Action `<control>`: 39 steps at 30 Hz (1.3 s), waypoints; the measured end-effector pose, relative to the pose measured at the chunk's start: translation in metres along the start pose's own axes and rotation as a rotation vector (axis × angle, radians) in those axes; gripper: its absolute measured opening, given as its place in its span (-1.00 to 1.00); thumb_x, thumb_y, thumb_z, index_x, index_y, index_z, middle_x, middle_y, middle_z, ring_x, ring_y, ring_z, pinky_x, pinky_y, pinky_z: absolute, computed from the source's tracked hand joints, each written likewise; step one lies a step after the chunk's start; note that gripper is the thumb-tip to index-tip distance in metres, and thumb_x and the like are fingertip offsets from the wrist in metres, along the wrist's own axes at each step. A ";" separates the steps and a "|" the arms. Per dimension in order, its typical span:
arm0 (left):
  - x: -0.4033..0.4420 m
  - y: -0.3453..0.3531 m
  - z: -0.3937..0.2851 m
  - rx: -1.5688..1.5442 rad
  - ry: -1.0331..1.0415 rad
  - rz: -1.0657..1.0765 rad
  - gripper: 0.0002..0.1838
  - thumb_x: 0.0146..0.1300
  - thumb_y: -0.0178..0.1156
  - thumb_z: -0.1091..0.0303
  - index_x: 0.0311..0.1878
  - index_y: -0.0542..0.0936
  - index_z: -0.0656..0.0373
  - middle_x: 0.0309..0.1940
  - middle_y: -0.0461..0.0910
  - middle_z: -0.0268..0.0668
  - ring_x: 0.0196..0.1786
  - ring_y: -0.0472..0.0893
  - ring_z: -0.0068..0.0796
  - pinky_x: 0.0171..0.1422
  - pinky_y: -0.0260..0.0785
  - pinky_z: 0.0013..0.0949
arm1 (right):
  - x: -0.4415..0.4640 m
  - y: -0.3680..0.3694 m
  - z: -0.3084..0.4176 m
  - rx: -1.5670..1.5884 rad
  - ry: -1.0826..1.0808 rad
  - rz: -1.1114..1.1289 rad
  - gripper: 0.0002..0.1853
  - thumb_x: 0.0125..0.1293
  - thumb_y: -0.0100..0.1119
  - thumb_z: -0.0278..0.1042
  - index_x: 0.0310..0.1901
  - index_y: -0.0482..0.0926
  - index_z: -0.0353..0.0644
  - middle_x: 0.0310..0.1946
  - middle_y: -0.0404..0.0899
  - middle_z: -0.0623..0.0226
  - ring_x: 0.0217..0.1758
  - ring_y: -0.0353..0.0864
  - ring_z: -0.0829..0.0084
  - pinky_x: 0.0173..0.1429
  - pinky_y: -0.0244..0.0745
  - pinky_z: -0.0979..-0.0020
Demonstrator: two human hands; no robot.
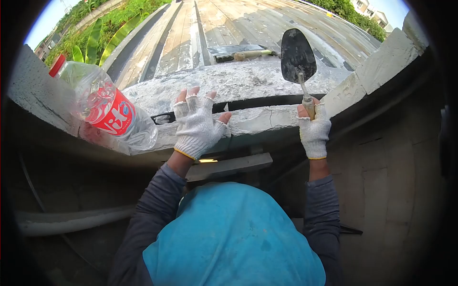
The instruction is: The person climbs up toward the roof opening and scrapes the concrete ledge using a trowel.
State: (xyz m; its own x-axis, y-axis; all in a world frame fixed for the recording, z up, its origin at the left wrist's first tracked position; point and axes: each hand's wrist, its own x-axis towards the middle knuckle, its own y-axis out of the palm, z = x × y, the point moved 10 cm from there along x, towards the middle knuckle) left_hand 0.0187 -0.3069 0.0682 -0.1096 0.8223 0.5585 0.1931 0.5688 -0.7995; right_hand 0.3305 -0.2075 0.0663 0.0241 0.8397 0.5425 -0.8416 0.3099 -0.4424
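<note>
Both hands wear white knit gloves with bare fingertips. My left hand (199, 125) rests spread on the rough grey wall ledge (257, 120), holding nothing. In my right hand (315, 126) is the handle of a trowel (298, 56), its dark, stained blade pointing up and away above the roof. To the left of my left hand, a large clear plastic bottle (112, 109) with a red cap and red label leans on the ledge. Its cap end points to the upper left.
A ribbed metal roof (229, 24) stretches beyond the ledge. On its near part lie a flat tool with a wooden handle (245, 55) and crumbled mortar (191, 78). A narrow dark gap runs behind the ledge. Concrete edges rise at both sides. Below is a pipe (76, 220).
</note>
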 end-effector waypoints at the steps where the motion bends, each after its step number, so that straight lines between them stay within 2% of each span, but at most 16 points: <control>1: 0.003 -0.009 -0.009 -0.013 0.050 -0.090 -0.36 0.38 0.22 -0.18 0.26 0.60 0.18 0.35 0.40 0.12 0.47 0.26 0.25 0.49 0.11 0.22 | 0.000 0.000 -0.005 0.012 0.016 -0.023 -0.57 0.33 0.46 -0.16 0.11 0.64 -0.24 -0.24 0.65 0.33 -0.21 0.62 0.54 -0.05 0.57 0.42; 2: 0.002 -0.010 -0.016 0.018 0.092 -0.129 -0.40 0.38 0.22 -0.18 0.18 0.66 0.17 0.23 0.51 0.01 0.33 0.40 0.14 0.39 0.21 0.14 | 0.000 0.000 -0.009 0.024 0.003 -0.066 -0.59 0.34 0.45 -0.17 0.09 0.63 -0.26 -0.24 0.63 0.35 -0.20 0.59 0.56 -0.04 0.56 0.43; 3: 0.005 -0.008 -0.019 0.014 0.105 -0.125 -0.40 0.38 0.22 -0.18 0.18 0.66 0.17 0.23 0.51 0.01 0.33 0.40 0.14 0.39 0.21 0.14 | 0.002 0.003 -0.017 0.020 0.010 -0.078 -0.59 0.34 0.45 -0.17 0.09 0.63 -0.26 -0.24 0.63 0.35 -0.20 0.59 0.56 -0.04 0.56 0.43; 6: 0.001 0.032 -0.035 -0.050 0.198 0.269 -0.39 0.32 0.26 -0.22 0.10 0.71 0.16 -0.04 0.64 -0.16 0.05 0.52 0.00 0.18 0.32 0.03 | 0.004 0.013 -0.042 0.287 0.076 -0.121 -0.60 0.41 0.40 -0.17 0.08 0.58 -0.30 -0.24 0.58 0.41 -0.22 0.53 0.58 -0.04 0.53 0.45; 7: 0.000 0.032 -0.038 -0.054 0.200 0.267 -0.39 0.32 0.26 -0.22 0.10 0.71 0.16 -0.04 0.64 -0.16 0.05 0.52 0.00 0.18 0.32 0.03 | 0.005 0.014 -0.048 0.284 0.073 -0.122 -0.60 0.41 0.40 -0.17 0.08 0.58 -0.30 -0.24 0.58 0.41 -0.22 0.53 0.58 -0.04 0.53 0.45; 9: -0.003 0.008 -0.039 0.061 0.156 0.025 -0.34 0.28 0.27 -0.28 0.10 0.72 0.17 0.01 0.63 -0.13 0.05 0.52 0.00 0.17 0.31 0.04 | 0.005 0.017 -0.070 0.411 0.259 -0.130 -0.61 0.44 0.38 -0.14 0.07 0.55 -0.28 -0.28 0.57 0.45 -0.25 0.52 0.58 -0.07 0.52 0.47; 10: -0.007 0.008 -0.035 0.041 0.093 0.046 -0.28 0.26 0.27 -0.32 0.15 0.71 0.17 0.15 0.60 -0.05 0.26 0.48 0.10 0.32 0.28 0.08 | 0.004 0.014 -0.067 0.408 0.262 -0.132 -0.61 0.44 0.38 -0.14 0.07 0.55 -0.28 -0.28 0.57 0.45 -0.25 0.52 0.58 -0.07 0.52 0.47; 12: -0.008 0.014 -0.039 0.063 0.149 0.065 -0.26 0.26 0.27 -0.34 0.17 0.71 0.18 0.22 0.57 0.00 0.37 0.40 0.16 0.41 0.22 0.12 | -0.002 0.018 -0.070 0.582 0.476 -0.082 -0.62 0.45 0.37 -0.13 0.03 0.53 -0.26 -0.32 0.56 0.46 -0.27 0.53 0.58 -0.10 0.53 0.45; 14: -0.012 0.031 -0.038 0.013 0.190 0.128 -0.19 0.24 0.26 -0.39 0.21 0.69 0.20 0.38 0.46 0.12 0.59 0.15 0.30 0.58 0.04 0.24 | 0.003 0.013 -0.065 0.489 0.475 -0.036 -0.64 0.45 0.36 -0.13 -0.01 0.54 -0.25 -0.33 0.57 0.44 -0.27 0.55 0.55 -0.11 0.55 0.42; 15: -0.010 0.031 -0.038 0.014 0.187 0.117 -0.19 0.24 0.26 -0.39 0.21 0.69 0.20 0.38 0.46 0.12 0.59 0.15 0.30 0.58 0.04 0.24 | 0.010 0.010 -0.062 0.401 0.470 0.003 -0.66 0.45 0.36 -0.12 -0.06 0.54 -0.25 -0.35 0.57 0.42 -0.28 0.57 0.53 -0.11 0.56 0.39; 17: -0.008 0.026 -0.033 0.028 0.112 0.064 -0.16 0.20 0.28 -0.42 0.19 0.70 0.22 0.39 0.44 0.13 0.57 0.17 0.33 0.57 0.04 0.27 | 0.035 -0.005 -0.019 -0.120 0.122 0.156 -0.52 0.42 0.31 -0.01 0.05 0.58 -0.33 -0.18 0.72 -0.01 -0.10 0.74 0.07 0.01 0.58 0.16; 19: -0.006 0.027 -0.032 0.008 0.097 0.067 -0.16 0.18 0.30 -0.42 0.15 0.72 0.24 0.39 0.45 0.15 0.57 0.17 0.35 0.57 0.05 0.28 | 0.045 -0.005 -0.001 -0.353 0.073 0.305 -0.46 0.40 0.29 0.04 0.16 0.57 -0.28 -0.09 0.71 -0.14 0.02 0.70 -0.14 0.07 0.56 0.05; 22: -0.009 0.025 -0.034 -0.008 0.144 0.002 -0.17 0.17 0.31 -0.41 0.15 0.72 0.24 0.38 0.47 0.13 0.57 0.18 0.35 0.57 0.05 0.29 | 0.066 0.007 0.008 -0.603 0.098 0.417 -0.52 0.38 0.31 -0.04 0.11 0.61 -0.29 -0.10 0.71 -0.13 -0.01 0.74 0.00 0.08 0.55 0.17; 26: -0.010 0.029 -0.037 -0.021 0.182 0.069 -0.15 0.13 0.35 -0.40 0.19 0.70 0.21 0.41 0.46 0.09 0.60 0.15 0.33 0.60 0.01 0.31 | 0.085 0.046 -0.020 -0.473 0.054 0.654 -0.60 0.38 0.28 -0.05 -0.05 0.60 -0.29 -0.18 0.69 -0.11 -0.10 0.70 -0.01 0.02 0.52 0.12; 29: -0.009 0.028 -0.035 -0.045 0.166 0.050 -0.15 0.12 0.36 -0.40 0.20 0.70 0.19 0.44 0.43 0.07 0.62 0.11 0.32 0.61 0.00 0.31 | 0.097 0.046 -0.009 -0.460 0.004 0.656 -0.61 0.38 0.28 -0.07 -0.11 0.58 -0.31 -0.21 0.68 -0.11 -0.12 0.68 0.01 0.02 0.50 0.11; 39: -0.009 0.023 -0.037 -0.085 0.178 0.027 -0.10 0.11 0.36 -0.42 0.30 0.64 0.14 0.58 0.22 0.09 0.67 -0.02 0.33 0.62 -0.03 0.34 | 0.094 0.068 -0.004 -0.418 -0.006 0.708 -0.63 0.35 0.29 -0.13 -0.04 0.61 -0.31 -0.20 0.68 -0.08 -0.11 0.68 0.05 0.04 0.51 0.17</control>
State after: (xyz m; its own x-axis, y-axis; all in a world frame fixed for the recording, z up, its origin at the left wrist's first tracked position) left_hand 0.0603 -0.3021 0.0525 0.0692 0.8163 0.5734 0.2763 0.5366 -0.7973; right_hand 0.2781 -0.1055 0.0842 -0.4411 0.8967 0.0384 -0.3857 -0.1508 -0.9102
